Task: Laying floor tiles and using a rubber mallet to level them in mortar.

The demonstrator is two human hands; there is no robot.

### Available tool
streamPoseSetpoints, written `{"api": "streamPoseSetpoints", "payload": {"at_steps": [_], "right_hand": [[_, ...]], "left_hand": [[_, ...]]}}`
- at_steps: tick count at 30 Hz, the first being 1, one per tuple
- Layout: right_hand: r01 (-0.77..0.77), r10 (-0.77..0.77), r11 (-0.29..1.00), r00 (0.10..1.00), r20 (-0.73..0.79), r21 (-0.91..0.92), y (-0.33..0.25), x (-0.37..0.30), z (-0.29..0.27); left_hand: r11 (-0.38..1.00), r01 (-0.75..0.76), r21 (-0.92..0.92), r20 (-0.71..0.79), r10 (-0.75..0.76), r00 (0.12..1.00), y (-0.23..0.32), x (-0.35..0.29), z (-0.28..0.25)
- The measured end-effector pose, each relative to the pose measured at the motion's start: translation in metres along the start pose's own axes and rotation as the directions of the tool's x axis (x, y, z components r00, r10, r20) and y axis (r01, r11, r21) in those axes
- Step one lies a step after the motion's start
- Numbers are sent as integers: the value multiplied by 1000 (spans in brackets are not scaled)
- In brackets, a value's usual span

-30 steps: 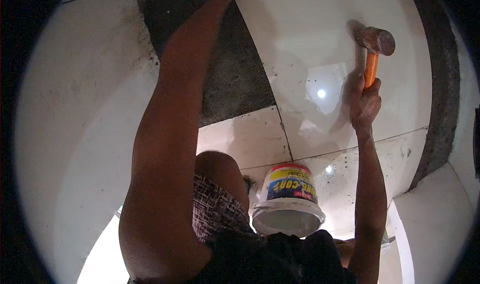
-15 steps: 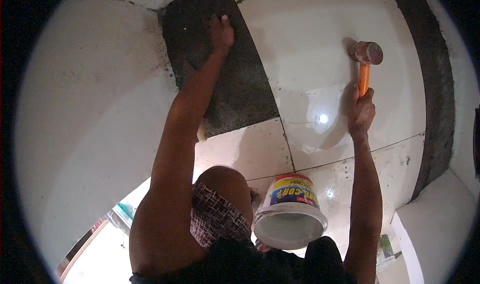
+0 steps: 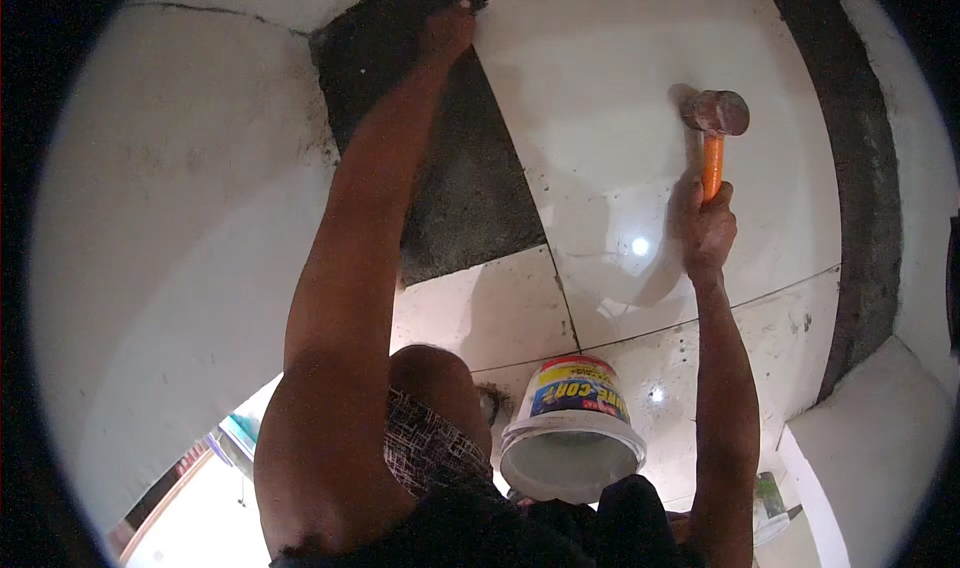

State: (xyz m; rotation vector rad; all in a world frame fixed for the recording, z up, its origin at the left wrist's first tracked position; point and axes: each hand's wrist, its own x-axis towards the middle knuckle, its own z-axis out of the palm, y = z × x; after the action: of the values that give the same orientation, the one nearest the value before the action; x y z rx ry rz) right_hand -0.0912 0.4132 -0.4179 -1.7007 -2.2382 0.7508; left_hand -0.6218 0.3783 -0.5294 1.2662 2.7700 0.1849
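Observation:
In my right hand (image 3: 712, 233) is a mallet (image 3: 716, 114) with an orange handle and a broad, dusty reddish-brown head. Its head is over a large glossy off-white floor tile (image 3: 600, 88), and I cannot tell whether it touches. My left hand (image 3: 448, 34) reaches far forward to the tile's far left corner, above the dark mortar bed (image 3: 470, 198). A fingertip shows at that corner; the other fingers are dim and hidden, so their pose is unclear.
A white bucket (image 3: 572, 458) with a colourful label and pale liquid stands close to me. More tiles (image 3: 480, 313) lie on the near side. A dark strip (image 3: 865, 208) runs along the right wall. A pale wall (image 3: 190, 198) rises at left. A small container (image 3: 770, 508) stands lower right.
My left hand has moved farther forward over the mortar to the tile's far corner. The mallet stays in my right hand, in about the same place over the tile.

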Motion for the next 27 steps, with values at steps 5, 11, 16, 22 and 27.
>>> {"api": "streamPoseSetpoints", "payload": {"at_steps": [5,11,16,22,27], "right_hand": [[-34,35,999,999,12,-34,3,1,2],[-89,93,991,995,36,-99,6,3,3],[-104,108,993,992,60,-64,1,3,0],[-131,139,988,986,96,-81,0,5,-2],[-124,127,992,988,89,-38,1,4,-2]], "left_hand": [[978,-93,187,-675,197,711,14,42,-1],[998,-48,-46,-54,46,997,24,90,14],[999,-11,33,218,3,976,46,65,-6],[988,-137,-66,-168,125,978,71,17,-10],[988,-129,80,-159,140,977,63,37,-2]]}}
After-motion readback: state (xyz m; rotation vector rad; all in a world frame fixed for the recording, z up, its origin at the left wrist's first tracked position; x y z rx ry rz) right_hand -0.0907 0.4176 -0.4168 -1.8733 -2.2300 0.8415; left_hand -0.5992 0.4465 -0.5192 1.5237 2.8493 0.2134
